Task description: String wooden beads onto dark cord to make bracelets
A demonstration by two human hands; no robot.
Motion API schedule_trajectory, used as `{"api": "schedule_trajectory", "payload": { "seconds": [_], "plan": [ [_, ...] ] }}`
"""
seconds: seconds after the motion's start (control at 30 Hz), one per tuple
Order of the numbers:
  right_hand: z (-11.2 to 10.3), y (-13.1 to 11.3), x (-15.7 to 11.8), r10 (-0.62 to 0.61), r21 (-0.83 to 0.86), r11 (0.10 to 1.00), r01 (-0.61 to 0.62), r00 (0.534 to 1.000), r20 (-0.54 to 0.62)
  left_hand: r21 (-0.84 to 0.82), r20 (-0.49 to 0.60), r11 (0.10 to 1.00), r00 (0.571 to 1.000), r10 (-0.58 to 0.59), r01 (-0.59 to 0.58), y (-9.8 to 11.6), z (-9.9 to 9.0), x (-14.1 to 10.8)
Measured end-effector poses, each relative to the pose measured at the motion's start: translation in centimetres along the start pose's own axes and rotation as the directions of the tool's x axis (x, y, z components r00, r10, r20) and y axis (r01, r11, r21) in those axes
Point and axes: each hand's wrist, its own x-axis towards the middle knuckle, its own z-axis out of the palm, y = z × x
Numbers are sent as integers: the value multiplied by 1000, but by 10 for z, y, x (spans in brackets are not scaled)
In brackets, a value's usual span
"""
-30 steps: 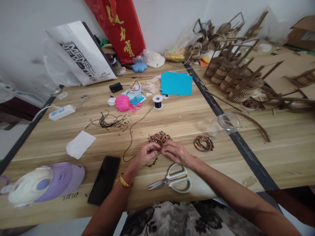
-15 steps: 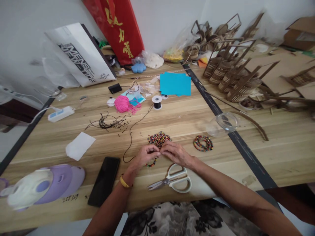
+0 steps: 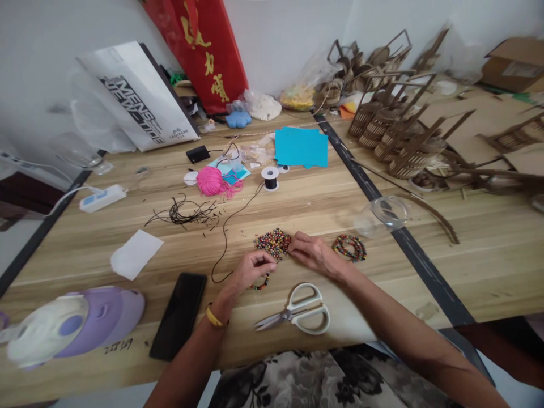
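Left hand [image 3: 251,271]: thumb and forefinger pinched narrow on thin black cord [image 3: 224,232]; short strand of multicoloured round beads [image 3: 260,287] just below. Right hand [image 3: 313,253]: fingertips bunched at right edge of loose heap of small multicoloured beads [image 3: 272,241]; cannot tell whether one is held. White-handled metal scissors [image 3: 287,313]: nearer the person. Coiled multicoloured bead string [image 3: 362,249]: right of right hand.

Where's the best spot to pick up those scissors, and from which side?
Probably by the pale looped handles, coming from the right: the scissors lie flat with both loops toward the right and pointed blades toward the left, so that approach likely avoids the edges.
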Motion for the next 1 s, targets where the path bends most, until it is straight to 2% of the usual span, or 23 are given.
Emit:
{"api": "schedule_trajectory", "payload": {
  "seconds": [0.3, 0.53, 0.63, 0.8, 0.9, 1.0],
  "plan": [
    [9, -1, -1, -62, -270, 959, 86, 993, 98, -13, -13, 1000, 1000, -17, 17, -2, 0, 2],
    [10, -5, 1, -51, -296, 952, 82, 992, 112, -4, -8, 1000, 1000, -3, 3, -2, 0, 1],
    [12, -6, 0, -69, -228, 970, 82, 995, 66, 5, -4, 1000, 1000, 18, -18, -4, 0, 1],
    [21, -2, 0, -97, 55, 993, 101, 993, -64, 17, -6, 999, 999, 45, -45, -9, 0, 2],
    [27, -4, 0, -68, 182, 979, 87, 992, -110, 9, -4, 1000, 1000, 21, -21, -10, 0, 2],
    [30, -8, 1, -5, 267, 963, 33, 994, -106, 7, -5, 1000, 1000, 18, -18, -9, 0, 3]
  ]
}}
